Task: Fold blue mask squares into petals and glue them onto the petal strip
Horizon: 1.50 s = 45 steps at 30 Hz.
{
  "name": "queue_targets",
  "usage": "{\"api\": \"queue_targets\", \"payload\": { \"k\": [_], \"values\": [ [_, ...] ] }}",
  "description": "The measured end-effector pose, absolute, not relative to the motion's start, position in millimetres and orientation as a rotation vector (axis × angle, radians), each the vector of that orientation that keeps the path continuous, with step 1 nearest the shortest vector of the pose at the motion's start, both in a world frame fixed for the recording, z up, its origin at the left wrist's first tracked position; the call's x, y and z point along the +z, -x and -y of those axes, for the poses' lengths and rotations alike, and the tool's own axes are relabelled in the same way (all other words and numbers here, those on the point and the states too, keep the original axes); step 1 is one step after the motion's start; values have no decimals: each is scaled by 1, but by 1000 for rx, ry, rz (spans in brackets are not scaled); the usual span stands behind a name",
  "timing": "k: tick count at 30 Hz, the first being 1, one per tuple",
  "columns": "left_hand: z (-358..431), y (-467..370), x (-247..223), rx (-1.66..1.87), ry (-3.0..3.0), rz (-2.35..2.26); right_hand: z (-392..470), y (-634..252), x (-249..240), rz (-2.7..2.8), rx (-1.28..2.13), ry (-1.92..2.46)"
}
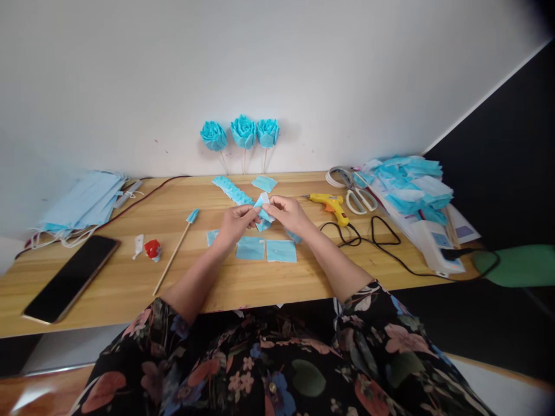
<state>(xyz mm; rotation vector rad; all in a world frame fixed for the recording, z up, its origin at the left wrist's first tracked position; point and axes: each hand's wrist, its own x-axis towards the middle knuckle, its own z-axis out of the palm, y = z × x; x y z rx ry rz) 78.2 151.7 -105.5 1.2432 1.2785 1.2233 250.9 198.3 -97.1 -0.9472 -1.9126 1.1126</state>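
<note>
A small folded light-blue piece (pixel 264 215) is pinched between both hands above the middle of the table. My left hand (pixel 236 222) grips its left side, fingers closed. On its right side, the thumb and fingers of my right hand (pixel 287 212) press together. Flat blue squares (pixel 281 251) lie just below the hands, partly covered by them. Behind my left hand runs a strip of overlapping folded blue pieces (pixel 232 190), and another blue square (pixel 264 184) lies beyond. A stick with a blue tip (pixel 193 216) rests to the left.
Three blue flowers on sticks (pixel 243 132) lean on the wall. A yellow glue gun (pixel 330 205), scissors (pixel 361 200), a blue fabric heap (pixel 410 184) and a power strip (pixel 439 248) are right. Left are masks (pixel 84 199), a phone (pixel 72 278) and a red scrap (pixel 152 249).
</note>
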Motion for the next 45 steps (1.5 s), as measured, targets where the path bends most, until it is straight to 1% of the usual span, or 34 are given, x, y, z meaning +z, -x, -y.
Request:
{"api": "queue_targets", "payload": {
  "k": [10,17,25,35,40,42,45],
  "values": [
    [-151,-80,-107,1186,-1271,-1256,-199,-249,-100,1669,1362,848],
    [-149,-80,-105,1185,-1302,-1270,-204,-251,-101,1552,1202,890],
    [-149,-81,-106,1268,-1293,-1288,-202,-247,-104,1605,1424,790],
    [-149,-80,-102,1247,-1314,-1244,-205,-247,-113,1645,1367,764],
    [-152,-77,-105,1258,-1317,-1274,-210,-248,-114,1744,1231,790],
    [-152,-76,-104,1269,-1319,-1282,-217,-254,-112,1776,1073,848],
    [-150,-76,-102,1301,-1312,-1281,-230,-277,-95,1816,715,1063]
  ]
}}
